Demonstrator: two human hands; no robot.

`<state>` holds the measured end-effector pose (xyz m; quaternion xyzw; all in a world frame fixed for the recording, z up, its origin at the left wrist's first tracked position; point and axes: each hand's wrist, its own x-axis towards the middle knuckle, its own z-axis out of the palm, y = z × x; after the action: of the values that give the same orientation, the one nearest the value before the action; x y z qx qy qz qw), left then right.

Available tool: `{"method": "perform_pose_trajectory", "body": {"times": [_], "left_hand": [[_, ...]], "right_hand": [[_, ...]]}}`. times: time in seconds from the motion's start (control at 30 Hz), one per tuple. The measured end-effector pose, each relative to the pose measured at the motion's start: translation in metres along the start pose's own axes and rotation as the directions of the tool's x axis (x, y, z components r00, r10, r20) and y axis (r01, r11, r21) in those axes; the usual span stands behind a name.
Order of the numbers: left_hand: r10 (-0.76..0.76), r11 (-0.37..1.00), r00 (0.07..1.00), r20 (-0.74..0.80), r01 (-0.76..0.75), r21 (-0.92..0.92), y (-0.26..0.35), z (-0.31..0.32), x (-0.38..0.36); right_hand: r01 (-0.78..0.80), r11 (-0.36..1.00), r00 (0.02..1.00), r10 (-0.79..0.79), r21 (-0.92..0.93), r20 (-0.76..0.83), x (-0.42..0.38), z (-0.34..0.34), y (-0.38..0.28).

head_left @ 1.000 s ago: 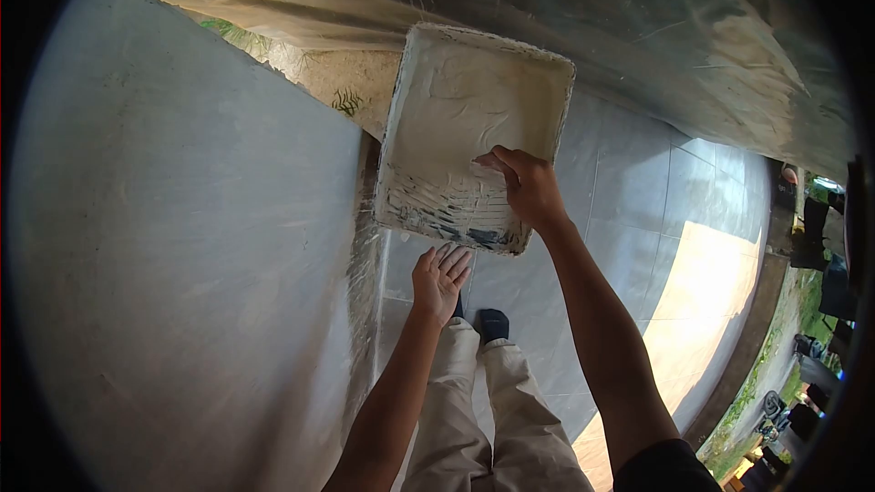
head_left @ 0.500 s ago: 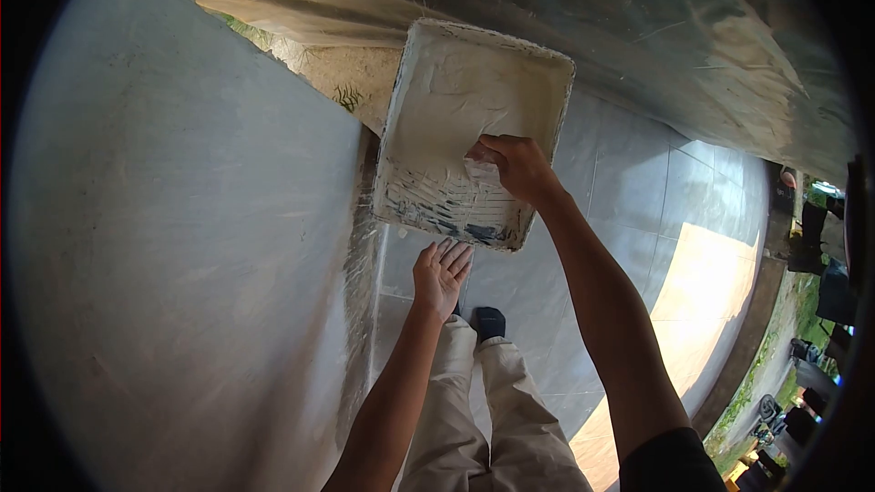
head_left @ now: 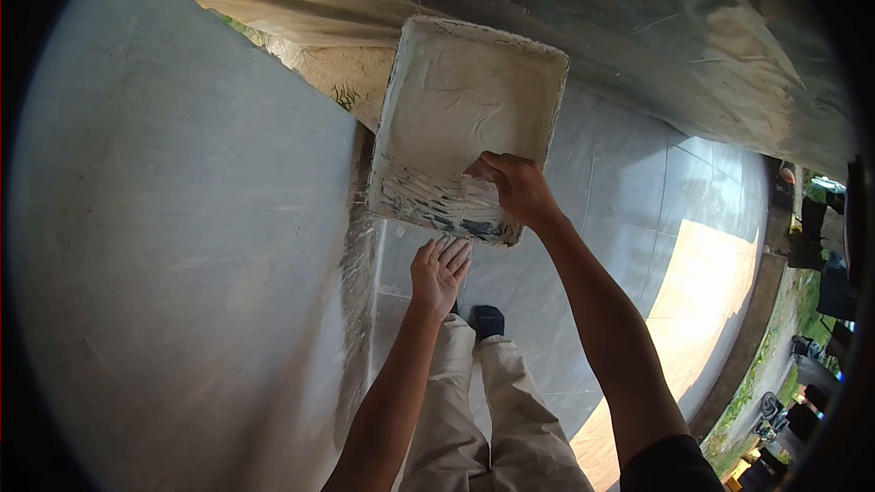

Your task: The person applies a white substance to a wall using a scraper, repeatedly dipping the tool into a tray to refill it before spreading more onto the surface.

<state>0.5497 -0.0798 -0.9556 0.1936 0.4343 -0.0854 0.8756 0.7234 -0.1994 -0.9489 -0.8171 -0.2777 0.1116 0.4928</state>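
A square tray (head_left: 474, 73) coated in thick white paste lies on the tiled floor (head_left: 629, 191) in front of me. Its near end shows dark ridges under scraped paste. My right hand (head_left: 517, 188) is inside the tray at its near right part, fingers closed on a small white-coated scraper whose shape is mostly hidden. My left hand (head_left: 438, 273) hovers flat with fingers straight, just below the tray's near edge, holding nothing.
A smooth grey wall (head_left: 182, 219) fills the left. Clear plastic sheeting (head_left: 656, 18) covers the ground beyond the tray. My beige trousers (head_left: 492, 401) and dark-socked foot (head_left: 492, 319) stand on the tiles. Dark objects (head_left: 811, 228) and plants line the far right edge.
My right hand moved up the tray through the paste, then drew back toward the near edge. My left hand stayed almost still.
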Motion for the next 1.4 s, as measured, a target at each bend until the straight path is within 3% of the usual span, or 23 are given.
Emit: {"method": "perform_pose_trajectory", "body": {"times": [0.07, 0.13, 0.23, 0.43, 0.87, 0.93, 1.07, 1.17, 1.23, 1.4], "left_hand": [[-0.002, 1.0, 1.0, 0.002, 0.002, 0.003, 0.0, -0.001, 0.0], [-0.002, 1.0, 1.0, 0.011, 0.002, 0.003, -0.001, 0.0, 0.0], [0.0, 1.0, 1.0, 0.003, 0.0, 0.008, -0.002, 0.001, 0.0], [-0.011, 1.0, 1.0, 0.008, 0.011, 0.004, 0.0, -0.001, 0.003], [-0.045, 0.999, 0.999, 0.0, 0.045, -0.014, 0.004, 0.0, 0.003], [-0.044, 0.999, 0.999, -0.001, 0.044, -0.013, 0.005, -0.001, 0.002], [-0.033, 0.999, 0.999, -0.016, 0.033, 0.014, 0.009, 0.003, -0.002], [-0.027, 0.999, 0.999, -0.035, 0.028, 0.024, 0.013, 0.002, 0.0], [-0.015, 1.0, 0.999, -0.036, 0.016, 0.013, 0.015, 0.001, 0.002], [0.038, 0.999, 0.995, -0.087, -0.036, 0.021, 0.019, 0.005, 0.001]], "right_hand": [[0.001, 1.0, 1.0, -0.001, -0.004, -0.029, 0.006, -0.008, 0.002], [-0.044, 0.986, 0.995, 0.029, -0.161, -0.096, 0.011, -0.016, 0.004], [-0.106, 0.963, 0.994, 0.097, -0.248, -0.05, 0.007, -0.021, -0.006], [-0.122, 0.974, 0.957, 0.065, -0.192, -0.282, -0.011, -0.009, -0.006], [-0.282, 0.936, 0.867, 0.155, -0.209, -0.474, -0.032, 0.013, -0.011], [-0.317, 0.942, 0.889, 0.255, -0.109, -0.38, -0.036, 0.017, -0.024], [-0.232, 0.972, 0.927, 0.228, 0.019, -0.298, -0.032, 0.016, -0.023], [-0.143, 0.989, 0.949, 0.143, 0.021, -0.282, -0.008, 0.007, -0.025], [-0.12, 0.98, 0.98, 0.092, -0.157, -0.178, 0.012, 0.007, -0.024], [0.095, 0.993, 0.994, -0.099, -0.071, -0.053, 0.049, 0.016, -0.014]]}}
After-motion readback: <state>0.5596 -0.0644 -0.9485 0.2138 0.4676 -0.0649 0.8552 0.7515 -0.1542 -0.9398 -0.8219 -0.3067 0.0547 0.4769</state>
